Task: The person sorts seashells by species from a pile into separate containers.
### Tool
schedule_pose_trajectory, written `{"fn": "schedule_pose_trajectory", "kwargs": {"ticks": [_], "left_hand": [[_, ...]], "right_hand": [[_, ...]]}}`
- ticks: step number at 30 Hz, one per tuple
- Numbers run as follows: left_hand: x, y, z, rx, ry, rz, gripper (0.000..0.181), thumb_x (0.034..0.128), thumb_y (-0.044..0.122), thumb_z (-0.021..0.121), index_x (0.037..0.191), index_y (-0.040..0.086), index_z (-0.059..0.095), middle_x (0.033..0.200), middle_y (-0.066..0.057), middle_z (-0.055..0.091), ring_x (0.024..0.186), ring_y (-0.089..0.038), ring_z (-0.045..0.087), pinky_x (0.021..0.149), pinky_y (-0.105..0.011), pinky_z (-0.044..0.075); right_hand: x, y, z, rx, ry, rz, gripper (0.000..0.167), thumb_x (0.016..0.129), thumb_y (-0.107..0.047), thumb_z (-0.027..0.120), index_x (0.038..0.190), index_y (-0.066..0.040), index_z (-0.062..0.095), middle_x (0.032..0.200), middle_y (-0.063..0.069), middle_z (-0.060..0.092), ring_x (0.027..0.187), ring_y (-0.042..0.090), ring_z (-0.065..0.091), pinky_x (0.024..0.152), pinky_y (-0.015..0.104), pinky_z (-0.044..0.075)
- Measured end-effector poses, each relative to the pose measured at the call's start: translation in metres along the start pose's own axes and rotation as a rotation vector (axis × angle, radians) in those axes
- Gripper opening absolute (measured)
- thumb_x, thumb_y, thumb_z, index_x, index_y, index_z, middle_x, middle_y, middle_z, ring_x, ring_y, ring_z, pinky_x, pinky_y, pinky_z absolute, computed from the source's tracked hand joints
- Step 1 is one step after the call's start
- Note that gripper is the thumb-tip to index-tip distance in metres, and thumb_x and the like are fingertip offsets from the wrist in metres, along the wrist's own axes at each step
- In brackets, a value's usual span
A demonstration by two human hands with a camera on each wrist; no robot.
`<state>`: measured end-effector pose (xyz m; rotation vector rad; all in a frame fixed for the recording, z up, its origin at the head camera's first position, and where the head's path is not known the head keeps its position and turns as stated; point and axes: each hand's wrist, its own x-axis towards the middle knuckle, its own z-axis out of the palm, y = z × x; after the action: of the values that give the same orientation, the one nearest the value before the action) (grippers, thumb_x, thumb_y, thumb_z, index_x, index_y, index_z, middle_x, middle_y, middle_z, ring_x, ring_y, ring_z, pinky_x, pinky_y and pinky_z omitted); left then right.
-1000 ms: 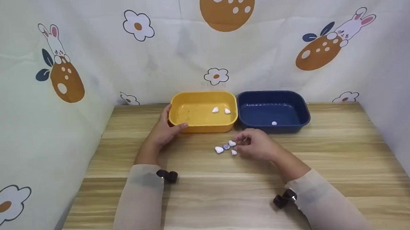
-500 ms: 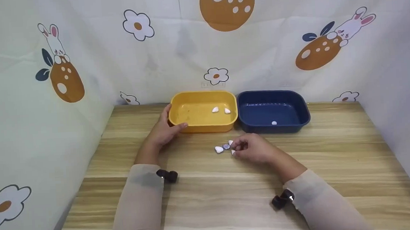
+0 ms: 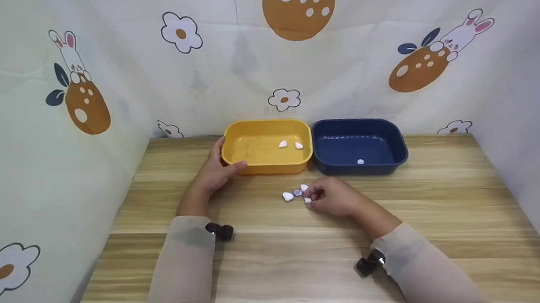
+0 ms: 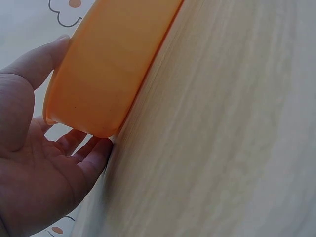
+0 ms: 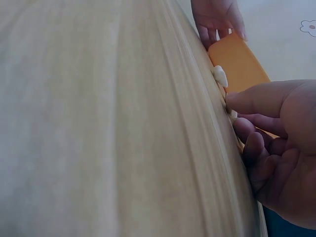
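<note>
Toward 5 o'clock of the yellow tub (image 3: 251,155), 4 small pieces lie close together on the table (image 3: 286,263): a purple piece (image 3: 297,193) in the middle, a side white piece (image 3: 288,197) at its 9, a far white piece (image 3: 304,187) at its 1 and a near white piece (image 3: 307,200) at its 4.

Reaching in from 4 o'clock, the right hand (image 3: 331,197) bends its fingers over these last 2, thumb and forefinger set about the near white piece. Whether that grip pinches it or only touches it, I cannot tell.

At 8 o'clock of the yellow tub, the left hand (image 3: 213,173) grips the wall, thumb over the rim and fingers curled round the outside, probably to steady it. The blue tub (image 3: 345,149) sits at its 3 o'clock, just beside it. The group lies in front of where the tubs meet, which seems to put both within short reach. Toward 3 o'clock inside the yellow tub are 2 white bits (image 3: 282,144); at 6 o'clock inside the blue tub is 1 pale bit (image 3: 360,162).

The table has a striped, pale wood grain with a soft sheen toward 6 o'clock. Around it, at 9, 12 and 3 o'clock, hangs a whitish cloth (image 3: 226,55) printed with flowers, rabbits and orange fruit, slightly creased.
</note>
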<state>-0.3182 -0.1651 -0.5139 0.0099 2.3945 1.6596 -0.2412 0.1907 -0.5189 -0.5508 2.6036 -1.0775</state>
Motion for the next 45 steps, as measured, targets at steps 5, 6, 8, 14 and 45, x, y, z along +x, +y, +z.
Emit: {"fn": "schedule_pose_trajectory", "kwargs": {"ticks": [5, 6, 8, 14, 45], "left_hand": [[-0.0002, 0.0007, -0.0003, 0.006, 0.005, -0.014, 0.118, 0.0890, 0.039, 0.087, 0.173, 0.026, 0.006, 0.180, -0.008, 0.018, 0.167, -0.027, 0.022, 0.138, -0.045, 0.016], [-0.0002, 0.0009, -0.0003, 0.007, 0.007, -0.017, 0.118, 0.0889, 0.039, 0.087, 0.173, 0.027, 0.006, 0.181, -0.008, 0.018, 0.167, -0.027, 0.022, 0.138, -0.045, 0.016], [-0.0002, 0.0013, -0.0004, 0.007, 0.007, -0.019, 0.117, 0.0889, 0.039, 0.087, 0.173, 0.027, 0.006, 0.181, -0.007, 0.018, 0.167, -0.027, 0.021, 0.139, -0.045, 0.016], [-0.0005, 0.0019, -0.0001, 0.012, 0.005, -0.026, 0.117, 0.0890, 0.041, 0.087, 0.173, 0.028, 0.007, 0.181, -0.007, 0.017, 0.168, -0.027, 0.020, 0.139, -0.045, 0.014], [-0.0001, 0.0023, 0.0001, 0.010, 0.001, -0.037, 0.116, 0.0900, 0.039, 0.086, 0.173, 0.030, 0.005, 0.182, -0.005, 0.015, 0.168, -0.026, 0.018, 0.139, -0.045, 0.013]], "right_hand": [[-0.0002, -0.0006, -0.0005, 0.001, -0.007, -0.001, 0.016, 0.088, -0.012, 0.082, 0.105, -0.013, 0.082, 0.089, -0.002, 0.074, 0.084, 0.009, 0.063, 0.078, 0.025, 0.053], [-0.0001, -0.0007, -0.0005, 0.000, -0.007, 0.000, 0.017, 0.088, -0.012, 0.082, 0.105, -0.013, 0.082, 0.089, -0.001, 0.074, 0.084, 0.009, 0.063, 0.077, 0.025, 0.053], [0.0000, -0.0008, -0.0006, -0.002, -0.005, 0.000, 0.017, 0.088, -0.011, 0.081, 0.105, -0.013, 0.082, 0.088, -0.001, 0.073, 0.083, 0.010, 0.063, 0.076, 0.025, 0.053], [-0.0002, -0.0014, -0.0008, -0.030, 0.001, -0.003, 0.017, 0.088, -0.010, 0.080, 0.104, -0.015, 0.082, 0.088, -0.002, 0.073, 0.083, 0.010, 0.062, 0.076, 0.026, 0.052], [-0.0045, -0.0054, -0.0097, -0.019, 0.000, -0.008, 0.016, 0.088, -0.014, 0.082, 0.103, -0.018, 0.082, 0.087, -0.004, 0.071, 0.082, 0.011, 0.061, 0.074, 0.026, 0.051]]}}
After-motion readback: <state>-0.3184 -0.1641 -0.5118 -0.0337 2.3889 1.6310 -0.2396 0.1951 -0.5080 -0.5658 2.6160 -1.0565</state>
